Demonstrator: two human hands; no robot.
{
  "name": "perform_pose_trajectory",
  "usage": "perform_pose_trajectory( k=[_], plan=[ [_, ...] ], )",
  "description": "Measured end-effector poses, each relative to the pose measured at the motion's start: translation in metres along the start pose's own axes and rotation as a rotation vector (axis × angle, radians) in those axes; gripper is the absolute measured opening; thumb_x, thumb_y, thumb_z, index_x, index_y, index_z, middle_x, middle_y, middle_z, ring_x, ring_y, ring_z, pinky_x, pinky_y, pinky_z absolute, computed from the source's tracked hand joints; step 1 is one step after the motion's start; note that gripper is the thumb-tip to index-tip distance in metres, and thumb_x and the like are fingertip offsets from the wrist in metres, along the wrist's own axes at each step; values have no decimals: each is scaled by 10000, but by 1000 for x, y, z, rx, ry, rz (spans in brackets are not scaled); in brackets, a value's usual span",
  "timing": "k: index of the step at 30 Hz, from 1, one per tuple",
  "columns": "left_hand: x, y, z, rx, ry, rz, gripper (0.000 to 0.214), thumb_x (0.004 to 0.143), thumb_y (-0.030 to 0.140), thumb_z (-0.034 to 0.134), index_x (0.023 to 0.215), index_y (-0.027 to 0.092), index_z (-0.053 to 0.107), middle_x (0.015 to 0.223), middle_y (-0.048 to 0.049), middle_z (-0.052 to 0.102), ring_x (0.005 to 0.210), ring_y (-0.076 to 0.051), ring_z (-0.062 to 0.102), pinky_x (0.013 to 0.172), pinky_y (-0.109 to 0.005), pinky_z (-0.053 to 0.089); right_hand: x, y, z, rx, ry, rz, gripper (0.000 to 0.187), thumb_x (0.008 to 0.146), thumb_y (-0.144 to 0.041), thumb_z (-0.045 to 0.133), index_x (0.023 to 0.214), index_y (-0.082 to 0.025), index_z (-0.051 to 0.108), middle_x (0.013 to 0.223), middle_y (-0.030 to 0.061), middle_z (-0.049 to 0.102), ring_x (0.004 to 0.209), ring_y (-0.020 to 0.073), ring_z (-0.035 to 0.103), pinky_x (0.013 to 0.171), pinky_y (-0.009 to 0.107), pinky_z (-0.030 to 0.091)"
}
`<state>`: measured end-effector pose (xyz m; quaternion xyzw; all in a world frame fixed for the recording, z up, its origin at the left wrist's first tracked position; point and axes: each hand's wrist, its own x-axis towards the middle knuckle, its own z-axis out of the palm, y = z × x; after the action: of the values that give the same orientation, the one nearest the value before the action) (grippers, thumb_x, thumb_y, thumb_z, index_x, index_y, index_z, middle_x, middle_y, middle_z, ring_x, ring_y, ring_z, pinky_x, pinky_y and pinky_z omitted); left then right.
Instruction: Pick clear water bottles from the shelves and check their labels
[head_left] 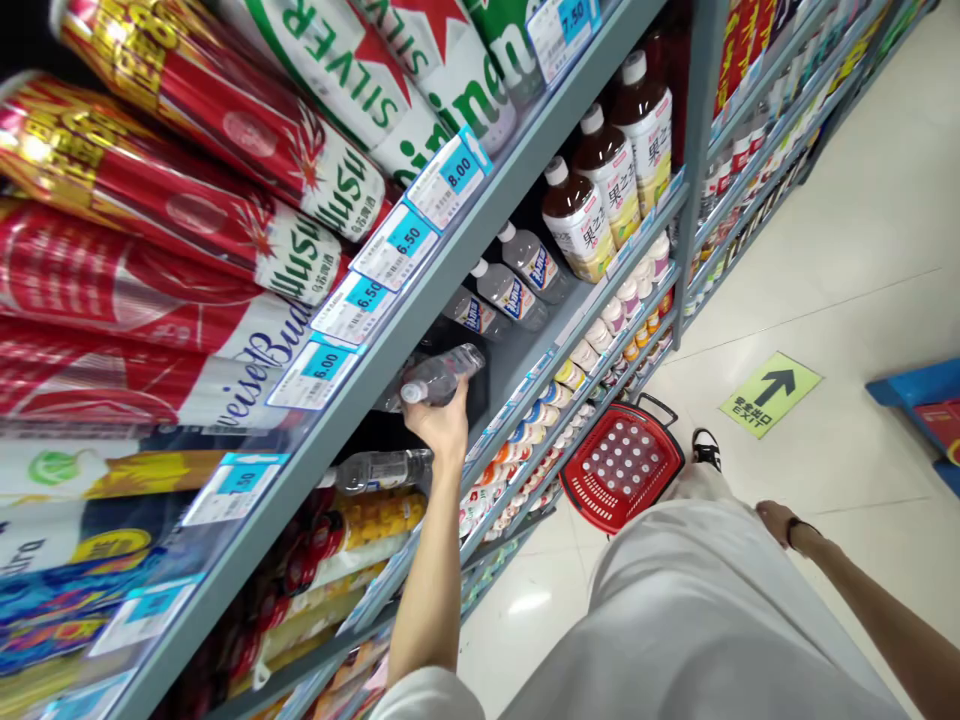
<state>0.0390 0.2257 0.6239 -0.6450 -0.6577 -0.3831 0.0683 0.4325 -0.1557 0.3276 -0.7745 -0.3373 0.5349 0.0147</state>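
Note:
My left hand (444, 424) reaches into the middle shelf and is closed around a clear plastic water bottle (442, 377) with a white cap, which lies tilted at the shelf's front. More clear bottles with blue labels (510, 292) stand behind it, and another lies below (379, 470). My right hand (775, 520) hangs by my hip with a dark band at the wrist. Its fingers are hidden behind my light clothing.
A red shopping basket (622, 465) sits on the floor against the shelf base, beside my shoe (706, 449). Beer cans (225, 210) fill the top shelf above blue price tags (394, 245). Brown tea bottles (611, 175) stand further along. A green exit arrow (770, 393) marks the floor; a blue fixture (919, 385) is at the right.

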Motion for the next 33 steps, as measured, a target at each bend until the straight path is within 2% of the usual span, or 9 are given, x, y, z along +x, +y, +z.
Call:
perform_pose_trajectory(
  k=[7,10,12,14,17,20,25,30,33],
  plan=[
    [-57,40,-75,-300,105,-99,801,659,394,938,1349,124,631,1334,-139,670,1249,-273,674,1174,-427,514,11,-93,-38,93,-48,-251,219,917,-235,528,777,-150,673,772,169,698,739,281,689,763,411,519],
    [-84,51,-78,-559,131,-483,661,562,399,945,1109,172,649,1111,-68,707,983,-196,706,1012,-361,580,-1,-153,-37,195,-142,-402,228,947,-291,510,861,-157,672,826,115,721,776,216,680,827,356,546],
    [-103,59,-70,-783,99,-820,650,507,482,947,981,192,610,926,-18,701,784,-156,673,831,-316,592,-21,-193,-35,290,-236,-487,357,1025,-405,433,1098,-154,677,944,100,753,783,188,694,791,326,582],
    [-121,69,-61,-950,-67,-1086,681,485,577,950,929,191,607,806,7,678,667,-138,631,698,-281,555,-50,-227,-33,532,-428,-576,527,1061,-563,412,1253,-127,638,1084,142,746,870,200,720,777,335,614],
    [-144,81,-51,-1034,-258,-1262,710,469,631,978,897,169,650,736,18,659,615,-117,602,640,-244,506,-95,-259,-32,758,-724,-674,676,1006,-746,530,1322,-159,641,1226,144,695,983,215,725,782,335,647],
    [-162,86,-49,-1020,-278,-1260,708,476,608,1007,923,167,677,779,15,685,659,-115,618,669,-232,501,-121,-263,-25,748,-827,-710,704,938,-742,675,1377,-195,618,1231,123,687,974,195,705,738,293,641],
    [-179,85,-52,-1006,-353,-1253,703,488,591,1029,938,176,684,789,10,681,695,-129,608,705,-250,490,-128,-244,-12,809,-786,-663,642,921,-651,763,1324,-184,582,1109,87,689,913,168,682,719,265,611],
    [-176,92,-55,-1225,-460,-1110,799,635,474,1010,1341,288,688,1249,-46,730,1147,-209,672,1014,-291,516,-130,-236,-15,868,-700,-701,509,955,-547,773,1266,-187,591,1067,81,692,900,172,691,704,263,595],
    [-171,96,-56,-1282,-526,-1012,911,685,468,983,1501,332,601,1423,-68,676,1275,-254,648,1055,-312,513,-131,-235,-18,890,-684,-740,499,967,-527,767,1296,-192,599,1044,82,704,869,169,691,690,267,596]
  ],
)
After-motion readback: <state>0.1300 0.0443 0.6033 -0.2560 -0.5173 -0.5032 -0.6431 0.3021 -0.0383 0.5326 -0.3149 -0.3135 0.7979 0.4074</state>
